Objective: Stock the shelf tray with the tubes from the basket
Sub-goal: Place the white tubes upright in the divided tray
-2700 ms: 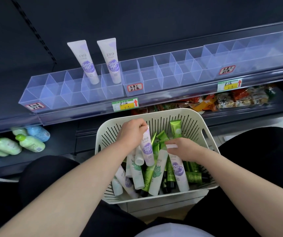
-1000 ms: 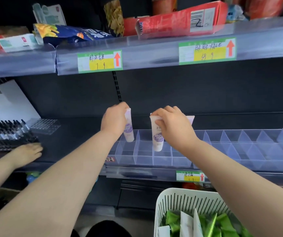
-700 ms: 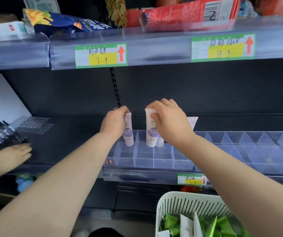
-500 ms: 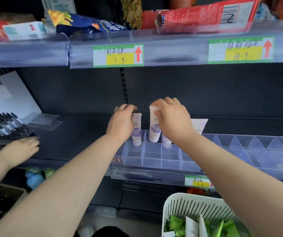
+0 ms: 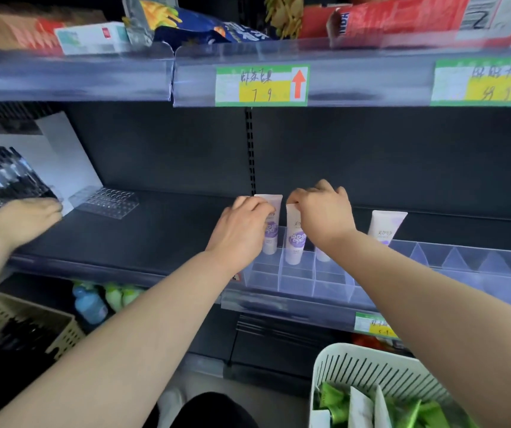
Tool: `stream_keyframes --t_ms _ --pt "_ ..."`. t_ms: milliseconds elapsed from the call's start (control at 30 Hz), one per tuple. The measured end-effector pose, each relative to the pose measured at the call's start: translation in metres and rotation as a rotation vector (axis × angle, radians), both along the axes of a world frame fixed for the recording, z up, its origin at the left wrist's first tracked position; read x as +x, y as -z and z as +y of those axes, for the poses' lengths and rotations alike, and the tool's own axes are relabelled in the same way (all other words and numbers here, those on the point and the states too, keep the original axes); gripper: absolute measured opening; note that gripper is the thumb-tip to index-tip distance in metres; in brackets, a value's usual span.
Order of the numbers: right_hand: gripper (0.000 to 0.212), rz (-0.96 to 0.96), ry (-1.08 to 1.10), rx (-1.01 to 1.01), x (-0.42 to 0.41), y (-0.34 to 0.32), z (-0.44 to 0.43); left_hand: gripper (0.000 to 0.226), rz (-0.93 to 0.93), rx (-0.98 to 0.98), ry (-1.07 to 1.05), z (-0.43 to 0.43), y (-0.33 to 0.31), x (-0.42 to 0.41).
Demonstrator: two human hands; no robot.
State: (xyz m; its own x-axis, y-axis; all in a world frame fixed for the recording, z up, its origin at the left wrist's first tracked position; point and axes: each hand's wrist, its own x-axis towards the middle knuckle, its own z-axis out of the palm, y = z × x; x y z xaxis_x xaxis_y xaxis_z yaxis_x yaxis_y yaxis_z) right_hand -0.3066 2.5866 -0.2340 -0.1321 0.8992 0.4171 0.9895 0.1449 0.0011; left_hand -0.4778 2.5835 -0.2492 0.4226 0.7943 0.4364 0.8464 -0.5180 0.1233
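Both hands sit at centre frame, over the left end of the shelf tray (image 5: pixel 297 284). My left hand (image 5: pixel 241 230) is curled round the top of a white/purple tube (image 5: pixel 271 234), cap end down in a rear cell. My right hand (image 5: pixel 322 214) pinches the flat top edge of a 2nd tube (image 5: pixel 294 242), cap down in the next cell to the right. Both are upright, just beside each other. Can't tell if the caps are on the cell floor yet. A 3rd tube (image 5: pixel 385 227) stands further right. The basket (image 5: pixel 371 369), lower right, has plenty of green tubes (image 5: pixel 331 396) left.

Handling, my guess: light, soft-bodied, dents if squeezed mid-body, glossy so prob. a bit slippery, tippy standing on the cap. Best hold is the stiff crimped seam up top. The cell walls are thin & clear, so ease down, don't jam.
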Motion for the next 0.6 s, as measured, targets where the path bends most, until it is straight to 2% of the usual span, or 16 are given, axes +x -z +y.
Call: stream_keyframes --t_ms 367,600 --pt "0.044 -0.008 -0.001 0.038 0.007 0.001 -0.007 0.034 -0.003 -0.016 0.054 -0.017 -0.007 0.015" --pt "0.041 -0.007 -0.003 0.049 0.028 0.001 -0.043 0.034 0.033 -0.011 0.056 -0.038 -0.013 0.027"
